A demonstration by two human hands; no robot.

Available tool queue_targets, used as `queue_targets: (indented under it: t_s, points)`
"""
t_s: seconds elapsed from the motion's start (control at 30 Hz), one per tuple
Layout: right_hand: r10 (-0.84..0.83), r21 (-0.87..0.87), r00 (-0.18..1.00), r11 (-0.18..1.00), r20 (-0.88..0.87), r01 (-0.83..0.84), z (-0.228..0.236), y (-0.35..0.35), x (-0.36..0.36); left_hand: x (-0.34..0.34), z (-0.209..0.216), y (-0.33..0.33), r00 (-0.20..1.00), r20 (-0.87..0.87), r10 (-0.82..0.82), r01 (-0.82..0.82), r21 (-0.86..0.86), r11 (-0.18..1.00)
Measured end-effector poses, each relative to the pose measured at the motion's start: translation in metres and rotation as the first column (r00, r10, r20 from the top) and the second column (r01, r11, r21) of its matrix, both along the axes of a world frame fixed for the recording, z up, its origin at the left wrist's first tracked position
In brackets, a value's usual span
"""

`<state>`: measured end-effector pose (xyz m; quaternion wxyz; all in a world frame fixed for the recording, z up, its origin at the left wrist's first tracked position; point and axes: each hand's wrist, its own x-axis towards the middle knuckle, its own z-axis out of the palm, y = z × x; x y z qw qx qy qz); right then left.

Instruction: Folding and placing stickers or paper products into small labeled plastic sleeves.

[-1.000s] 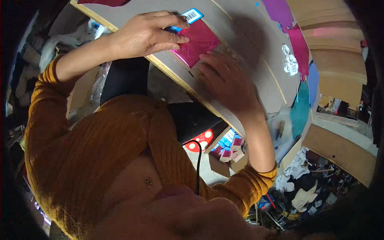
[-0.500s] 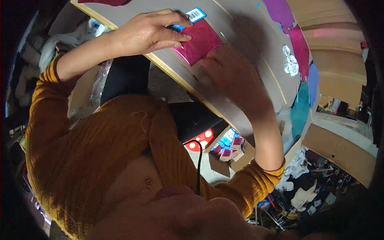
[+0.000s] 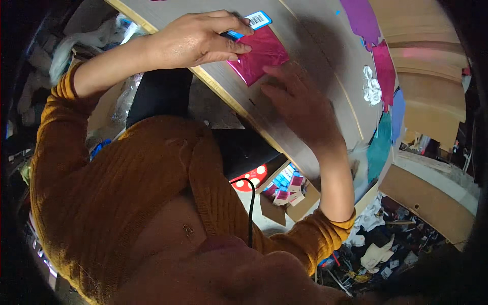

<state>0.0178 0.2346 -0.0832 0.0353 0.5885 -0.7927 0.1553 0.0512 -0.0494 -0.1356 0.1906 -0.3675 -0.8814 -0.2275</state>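
Note:
A flat magenta packet (image 3: 264, 51) in clear shiny film lies on the grey tabletop near its front edge. Its blue header card (image 3: 259, 20) carries a white barcode label. My left hand (image 3: 198, 40) grips the packet at the left, by the card, between thumb and fingers. Just off the packet's lower right edge is my right hand (image 3: 302, 109), fingers stretched and somewhat apart, nothing seen in them. It lies in shadow and is slightly blurred.
Along the table's right side lie purple (image 3: 358, 20), magenta (image 3: 384, 68) and teal (image 3: 380, 145) pieces, with white coiled items (image 3: 371, 86) beside them. Below the table edge, an open cardboard box (image 3: 274, 211) holds similar blue and magenta packets. Clutter (image 3: 391, 254) covers the floor at right.
My right hand has drawn back a little from the packet, and its fingers show more clearly. My left hand keeps its grip on the packet; the whole view has shifted slightly.

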Motion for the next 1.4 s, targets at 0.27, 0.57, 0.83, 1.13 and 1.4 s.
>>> queue_targets:
  t_s: [0.27,0.57,0.83,1.13,1.4]
  points:
    - [0.038,0.077,0.981,0.997,-0.192,-0.023,-0.021,0.013,0.008,0.0,-0.001,0.0,1.0,0.006,0.0,0.0,0.005,1.0]
    - [0.084,0.043,0.985,0.996,-0.147,-0.079,-0.007,-0.001,-0.003,-0.001,-0.001,0.0,1.0,-0.009,-0.025,0.025,-0.002,1.0]
    - [0.131,0.076,0.989,0.989,-0.073,-0.125,-0.003,-0.007,-0.012,0.003,0.006,0.009,0.997,-0.055,-0.046,0.046,0.003,0.999]
    - [0.082,-0.02,0.994,0.996,-0.07,-0.084,-0.008,-0.005,-0.004,0.002,0.008,0.022,0.923,0.385,-0.018,-0.192,0.5,0.845]
    - [0.04,0.026,0.987,0.999,-0.156,-0.036,-0.016,-0.005,-0.001,0.001,0.02,0.034,0.541,0.706,-0.458,-0.513,0.708,0.485]
